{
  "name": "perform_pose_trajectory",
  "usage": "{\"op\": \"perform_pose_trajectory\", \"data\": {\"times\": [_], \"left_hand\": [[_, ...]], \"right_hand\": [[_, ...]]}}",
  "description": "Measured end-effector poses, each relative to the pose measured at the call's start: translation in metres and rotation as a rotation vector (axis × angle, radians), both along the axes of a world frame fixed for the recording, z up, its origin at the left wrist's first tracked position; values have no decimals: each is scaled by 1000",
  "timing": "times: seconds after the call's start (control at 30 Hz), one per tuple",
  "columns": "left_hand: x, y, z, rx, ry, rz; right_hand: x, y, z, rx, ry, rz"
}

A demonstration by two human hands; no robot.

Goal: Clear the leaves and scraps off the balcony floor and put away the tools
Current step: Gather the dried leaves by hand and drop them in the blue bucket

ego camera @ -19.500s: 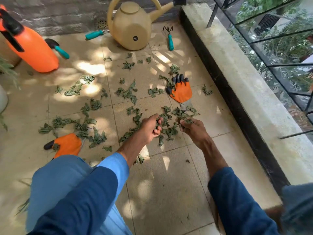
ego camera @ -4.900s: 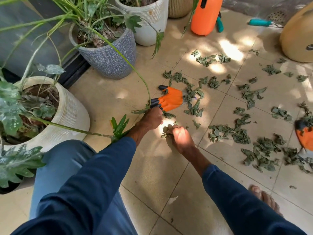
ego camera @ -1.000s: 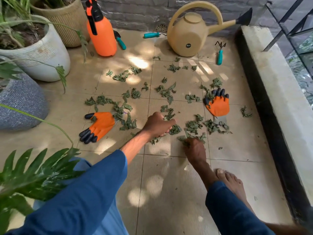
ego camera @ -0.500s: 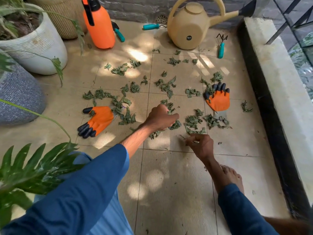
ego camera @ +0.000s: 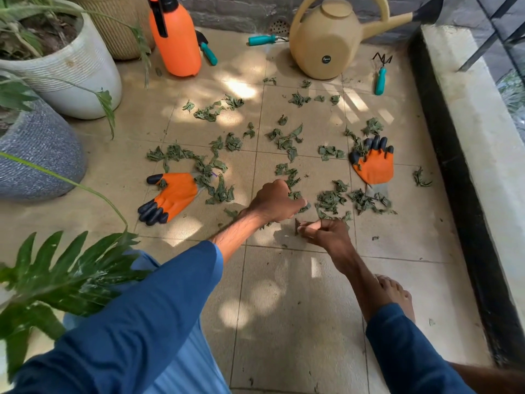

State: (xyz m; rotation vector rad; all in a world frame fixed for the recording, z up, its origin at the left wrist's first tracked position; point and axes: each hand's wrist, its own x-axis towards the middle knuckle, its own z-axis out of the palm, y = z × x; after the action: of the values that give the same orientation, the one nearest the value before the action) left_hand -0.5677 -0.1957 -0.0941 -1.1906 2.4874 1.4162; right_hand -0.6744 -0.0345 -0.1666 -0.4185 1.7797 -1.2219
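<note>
We look down on the balcony floor point(ego camera: 284, 308). Leaves point(ego camera: 284, 140) lie scattered across its middle, between the left glove point(ego camera: 173, 194) and the right glove point(ego camera: 375, 166), which lies near the ledge point(ego camera: 477, 132) along the right side. At the back wall stand the sprayer point(ego camera: 176, 44) and, to its right, the watering can point(ego camera: 326, 44). A trowel point(ego camera: 208, 52) lies just right of the sprayer. Another tool point(ego camera: 262, 39) lies between sprayer and can, its head hidden behind the can. A hand rake point(ego camera: 380, 76) lies right of the can. Three pots point(ego camera: 74, 75) crowd the left edge. Our left hand point(ego camera: 277, 201) sits among the central leaves. The right hand point(ego camera: 326, 233) is just nearer us, seemingly with a scrap point(ego camera: 297, 223) at its fingertips, and a bare foot point(ego camera: 395, 294) rests behind it.
</note>
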Motion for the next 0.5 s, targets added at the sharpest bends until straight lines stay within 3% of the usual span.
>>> {"op": "perform_pose_trajectory", "data": {"times": [0.1, 0.17, 0.5], "left_hand": [[1, -3, -6, -6, -21, 10], [0, -5, -10, -15, -24, 20], [-9, -2, -2, 207, 15, 1]], "right_hand": [[1, -1, 13, -129, -267, -111], [0, -3, 23, -164, -334, -154], [-6, -4, 35, -215, -278, -317]]}}
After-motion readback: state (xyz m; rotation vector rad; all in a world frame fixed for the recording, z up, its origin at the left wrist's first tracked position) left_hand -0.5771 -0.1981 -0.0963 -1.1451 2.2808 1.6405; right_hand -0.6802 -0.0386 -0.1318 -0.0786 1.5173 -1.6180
